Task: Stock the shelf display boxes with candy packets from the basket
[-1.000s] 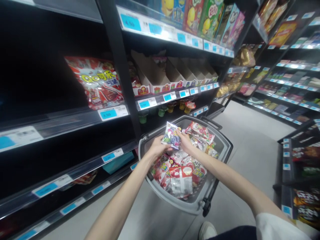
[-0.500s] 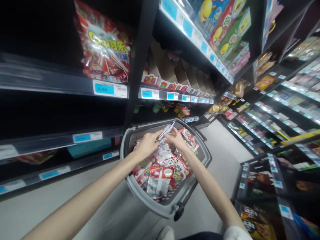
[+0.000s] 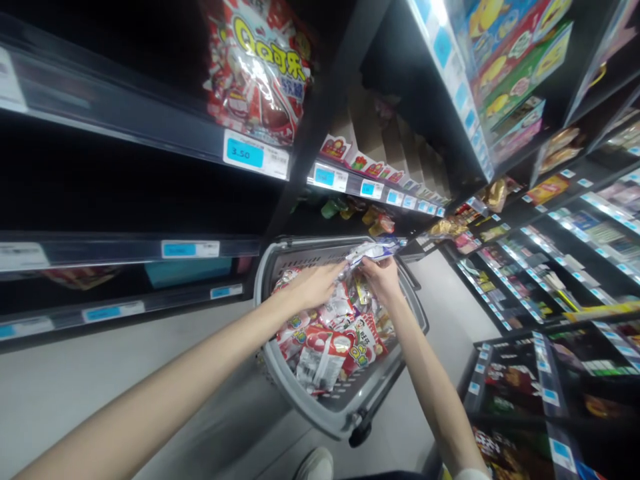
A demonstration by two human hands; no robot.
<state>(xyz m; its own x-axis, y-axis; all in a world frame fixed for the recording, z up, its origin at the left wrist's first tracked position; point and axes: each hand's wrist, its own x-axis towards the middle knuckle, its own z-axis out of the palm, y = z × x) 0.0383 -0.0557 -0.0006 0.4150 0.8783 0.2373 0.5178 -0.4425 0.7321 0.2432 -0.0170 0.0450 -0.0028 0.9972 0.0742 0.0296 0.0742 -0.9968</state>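
Observation:
A shiny white-and-blue candy packet point(image 3: 373, 251) is held over the far end of a grey shopping basket point(image 3: 283, 383). My right hand point(image 3: 383, 279) pinches its lower edge with bent fingers. At the packet's left end, my left hand point(image 3: 320, 285) has its fingers together on the wrapper; the fingertips are partly hidden. Below both hands, several red-and-white candy bags point(image 3: 325, 353) lie jumbled in the basket. The print on the held packet is too blurred to read.
A dark shelf unit with price tags point(image 3: 255, 155) rises on the left, close to the basket. On it stands a large red candy bag point(image 3: 263, 73), with open cartons point(image 3: 375, 167) farther along. The basket's black handle point(image 3: 363, 427) points toward my shoe point(image 3: 317, 463). More stocked shelves line the right.
The packet has turned from nearly edge-on to lying broader and flatter, and has shifted right with my right hand. My left hand has moved slightly right. The camera view has tilted and shifted.

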